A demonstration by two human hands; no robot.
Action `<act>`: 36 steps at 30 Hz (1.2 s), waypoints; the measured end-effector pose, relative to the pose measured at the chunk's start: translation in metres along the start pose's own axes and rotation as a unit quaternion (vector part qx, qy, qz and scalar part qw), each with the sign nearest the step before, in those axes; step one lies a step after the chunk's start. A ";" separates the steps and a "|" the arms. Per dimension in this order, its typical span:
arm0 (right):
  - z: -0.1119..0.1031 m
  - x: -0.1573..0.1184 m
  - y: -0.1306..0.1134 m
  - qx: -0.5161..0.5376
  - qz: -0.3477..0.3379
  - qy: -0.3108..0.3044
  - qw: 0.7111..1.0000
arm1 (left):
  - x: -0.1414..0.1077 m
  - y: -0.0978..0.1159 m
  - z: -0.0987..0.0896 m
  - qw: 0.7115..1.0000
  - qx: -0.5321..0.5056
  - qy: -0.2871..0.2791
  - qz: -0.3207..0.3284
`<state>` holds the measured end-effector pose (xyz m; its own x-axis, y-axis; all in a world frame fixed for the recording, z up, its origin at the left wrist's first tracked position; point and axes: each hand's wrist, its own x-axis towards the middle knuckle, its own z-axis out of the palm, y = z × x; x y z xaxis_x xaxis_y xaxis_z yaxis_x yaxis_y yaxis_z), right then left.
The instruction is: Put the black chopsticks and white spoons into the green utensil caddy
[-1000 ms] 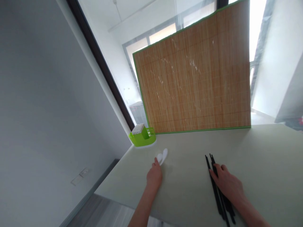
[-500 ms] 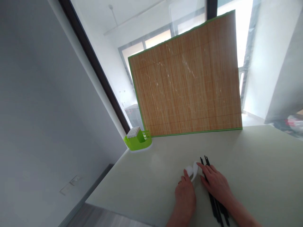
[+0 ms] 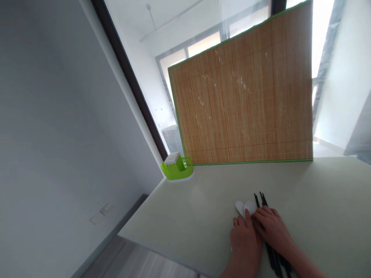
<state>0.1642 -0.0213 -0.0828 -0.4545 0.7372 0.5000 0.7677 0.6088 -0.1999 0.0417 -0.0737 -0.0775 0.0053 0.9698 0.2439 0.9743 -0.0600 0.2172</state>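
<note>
Two white spoons (image 3: pixel 240 206) lie side by side on the pale table, their bowls pointing away from me. My left hand (image 3: pixel 245 237) rests over their handles, with its index fingertip on the right-hand bowl. Close beside it, my right hand (image 3: pixel 269 226) has its fingers bent together near that same bowl; whether they grip anything is hidden. Under my right hand and wrist run several black chopsticks (image 3: pixel 271 256), their thin tips showing beyond the knuckles. The spoon handles are mostly covered by my left hand.
A green basket (image 3: pixel 177 172) with a white slatted part stands at the table's far left corner. A bamboo mat (image 3: pixel 243 100) edged in green stands upright along the back, before a glass pane. The pale table (image 3: pixel 179 216) ends at the left above a grey floor.
My hands have come closer together. The spoons now lie alongside each other with different tilts, and my right fingers have curled in. The whole view has shifted slightly.
</note>
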 end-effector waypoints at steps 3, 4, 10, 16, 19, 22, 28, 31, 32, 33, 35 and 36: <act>0.001 0.000 0.001 0.000 -0.003 0.002 1.000 | 0.001 -0.001 -0.004 1.000 0.010 -0.017 -0.008; 0.001 0.000 0.001 -0.002 -0.003 0.001 1.000 | 0.001 -0.001 -0.005 0.999 0.012 -0.027 -0.011; 0.000 0.001 0.000 -0.006 -0.002 -0.012 1.000 | -0.005 -0.003 -0.016 0.998 -0.002 -0.064 -0.009; 0.000 0.000 0.001 0.013 0.009 -0.012 1.000 | -0.009 -0.015 -0.031 0.996 -0.039 -0.074 0.007; 0.001 0.000 0.003 0.017 0.013 -0.003 1.000 | 0.001 -0.033 -0.044 0.996 -0.044 -0.079 0.024; 0.002 0.000 0.004 0.017 0.015 0.002 1.000 | 0.022 -0.059 -0.063 0.996 -0.024 -0.083 0.034; 0.006 0.000 0.005 0.014 0.011 0.026 0.999 | 0.092 -0.126 -0.113 0.998 0.034 -0.044 0.008; 0.007 0.000 0.005 0.019 0.016 0.029 0.999 | 0.140 -0.162 -0.143 0.996 0.085 0.023 -0.027; 0.007 0.000 0.004 0.020 0.018 0.031 0.999 | 0.156 -0.174 -0.153 0.993 0.104 0.040 -0.042; 0.007 0.001 0.004 0.021 0.019 0.033 0.999 | 0.171 -0.185 -0.162 0.989 0.123 0.053 -0.062; 0.007 0.002 0.002 0.024 0.022 0.035 0.999 | 0.197 -0.207 -0.179 0.980 0.153 0.071 -0.108; 0.006 0.002 0.001 0.028 0.026 0.035 0.999 | 0.207 -0.217 -0.186 0.974 0.162 0.072 -0.143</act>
<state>0.1609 -0.0174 -0.0871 -0.3805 0.7471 0.5451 0.7623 0.5871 -0.2724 -0.2107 0.0961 0.1019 -0.2850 0.8911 0.3532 0.9514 0.3077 -0.0084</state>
